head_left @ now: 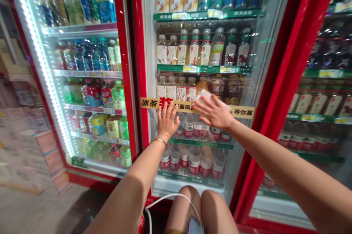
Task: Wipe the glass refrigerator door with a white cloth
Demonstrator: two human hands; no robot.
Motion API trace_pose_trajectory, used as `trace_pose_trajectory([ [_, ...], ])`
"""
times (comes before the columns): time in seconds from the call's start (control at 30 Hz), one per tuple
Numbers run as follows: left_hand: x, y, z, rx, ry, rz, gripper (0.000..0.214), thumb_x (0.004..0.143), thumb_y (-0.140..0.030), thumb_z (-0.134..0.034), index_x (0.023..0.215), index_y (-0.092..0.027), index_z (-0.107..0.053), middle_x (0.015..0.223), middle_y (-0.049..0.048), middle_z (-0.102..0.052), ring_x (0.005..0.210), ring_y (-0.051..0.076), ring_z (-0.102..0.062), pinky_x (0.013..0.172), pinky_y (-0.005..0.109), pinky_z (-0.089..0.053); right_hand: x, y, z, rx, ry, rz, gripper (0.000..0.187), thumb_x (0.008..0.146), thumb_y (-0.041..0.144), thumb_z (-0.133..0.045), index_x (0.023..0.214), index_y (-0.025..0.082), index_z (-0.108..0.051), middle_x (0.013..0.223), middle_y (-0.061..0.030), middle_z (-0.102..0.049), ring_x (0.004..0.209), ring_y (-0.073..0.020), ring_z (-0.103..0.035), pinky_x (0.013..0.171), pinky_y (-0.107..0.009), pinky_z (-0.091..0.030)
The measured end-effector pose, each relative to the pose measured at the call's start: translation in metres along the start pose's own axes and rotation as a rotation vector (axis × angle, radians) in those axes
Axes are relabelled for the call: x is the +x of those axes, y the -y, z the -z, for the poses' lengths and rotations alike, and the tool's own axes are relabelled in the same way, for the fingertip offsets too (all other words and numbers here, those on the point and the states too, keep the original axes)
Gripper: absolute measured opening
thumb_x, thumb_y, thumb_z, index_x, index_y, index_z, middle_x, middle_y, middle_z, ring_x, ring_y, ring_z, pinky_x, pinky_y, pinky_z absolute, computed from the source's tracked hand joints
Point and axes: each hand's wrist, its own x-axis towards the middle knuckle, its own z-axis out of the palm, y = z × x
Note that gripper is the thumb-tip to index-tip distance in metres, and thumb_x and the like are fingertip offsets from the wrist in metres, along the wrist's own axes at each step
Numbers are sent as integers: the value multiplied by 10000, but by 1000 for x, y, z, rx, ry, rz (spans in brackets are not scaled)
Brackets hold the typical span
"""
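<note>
My left hand [167,119] lies flat with fingers spread on the glass door [244,91] of a red drinks fridge, just below a yellow sticker strip [242,111]. A gold bangle sits on that wrist. My right hand [213,111] presses a small white cloth or wipe [202,96] against the glass over the same strip, fingers stretched out. Behind the glass stand rows of bottled tea [192,48] and water bottles [192,127].
A second fridge [90,69] with its lit interior stands at the left, another [324,80] at the right. Red door frames [288,80] run between them. My bare knees [200,208] and a white cable [165,199] are below. Stacked boxes [24,127] sit far left.
</note>
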Motion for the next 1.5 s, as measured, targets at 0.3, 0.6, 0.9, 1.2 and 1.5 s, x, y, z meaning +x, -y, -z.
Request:
trace_pose_trajectory([
  [0.3,-1,0,0,-2,61,31,717,1026,-301,-565,1729,-298,-421,1847,46,-326,1776,265,-130,1475,596,-68,14,-49,42,-175,-258,-162,715,1166,501,-294,1772,122,-292,1869,-214,-163,1773,-378,49,1326,-816,99],
  [0.6,-1,2,-2,-28,42,33,730,1014,-284,-579,1726,-303,-422,1839,54,-342,1774,262,-150,1473,600,-68,-49,-61,5,-293,184,499,578,1067,656,-479,1628,528,-531,1737,132,-528,1649,-225,-446,1415,-524,-292],
  [0.9,-2,3,-2,-74,72,56,756,1009,-290,-591,1741,-298,-401,1853,62,-305,1777,289,-129,1468,629,-51,-44,-49,5,-321,63,37,807,1094,609,-272,1799,216,-258,1883,-115,-233,1772,-391,-94,1386,-791,-83],
  [1.2,-2,4,-2,-83,80,61,747,1011,-288,-596,1734,-308,-413,1851,58,-314,1779,280,-123,1470,624,-42,-20,-68,23,-340,-37,-28,768,1121,517,-235,1818,211,-132,1906,-121,-60,1767,-416,64,1328,-872,38],
  [1.5,-1,2,0,-108,39,60,722,1021,-299,-575,1728,-305,-428,1835,65,-353,1772,277,-160,1469,611,-73,-57,-30,-18,-288,152,434,627,1050,625,-559,1666,549,-466,1766,151,-471,1722,-235,-316,1463,-480,-165],
])
